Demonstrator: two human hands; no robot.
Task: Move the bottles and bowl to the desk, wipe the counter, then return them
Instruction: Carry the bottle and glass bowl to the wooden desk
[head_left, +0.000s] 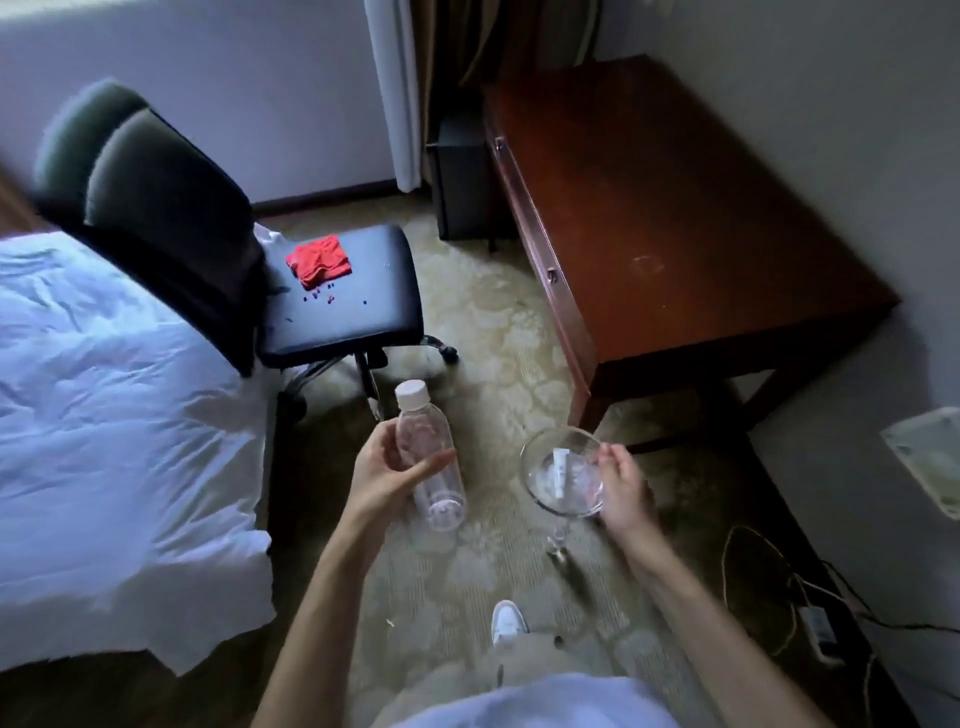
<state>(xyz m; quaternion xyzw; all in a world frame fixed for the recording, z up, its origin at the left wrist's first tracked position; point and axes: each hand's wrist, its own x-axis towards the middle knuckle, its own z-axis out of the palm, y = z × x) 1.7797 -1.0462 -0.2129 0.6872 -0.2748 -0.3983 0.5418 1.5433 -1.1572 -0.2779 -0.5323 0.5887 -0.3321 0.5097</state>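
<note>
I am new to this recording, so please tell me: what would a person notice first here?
First, the left hand holding a clear bottle and the right hand holding a glass bowl, both above the carpet. Then the red cloth on the black chair, left of the bare wooden desk.

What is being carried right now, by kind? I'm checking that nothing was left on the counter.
Bottles: 1, the clear bottle in the left hand
Bowls: 1, the glass bowl in the right hand
Total: 2
</note>
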